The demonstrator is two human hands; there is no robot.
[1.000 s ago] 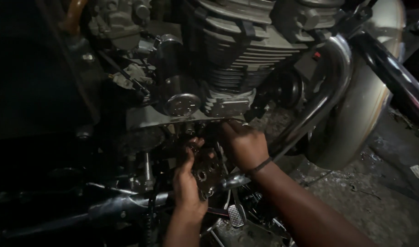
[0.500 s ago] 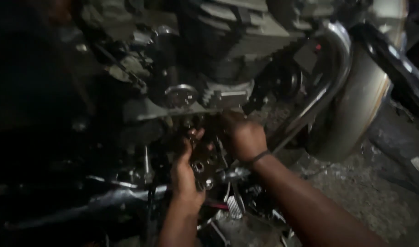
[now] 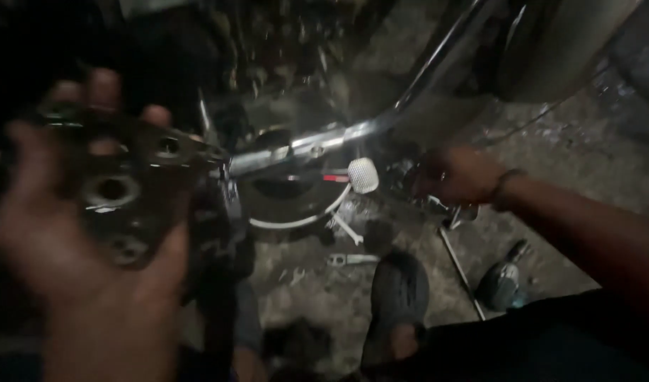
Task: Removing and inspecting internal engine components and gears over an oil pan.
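The person's left hand (image 3: 77,233) was up close to the camera with a dark, greasy metal bracket plate with round holes (image 3: 126,198) lying across the palm, thumb over one edge and fingertips curled over the far edge, so a loose cradling hold rather than a tight fist. It was all pretty blurry. Off to the side of that hand, the right hand (image 3: 455,177) was down near the ground, half closed with the fingers curled around something small, but honestly I couldn't tell what it had, if anything. Between the two hands sat a ribbed silver foot peg (image 3: 363,175) on the end of a chrome motorcycle pipe (image 3: 353,134), and just below that a small silver spanner (image 3: 349,259) lay on the gritty concrete floor (image 3: 551,141). Below the right hand there was a dark shoe (image 3: 399,290) and a dark green power tool (image 3: 501,283). Looked to me like the plate was off the bike and being held aside while the other hand fished for a part or tool; whatever came next would need a firmer grip on that plate.
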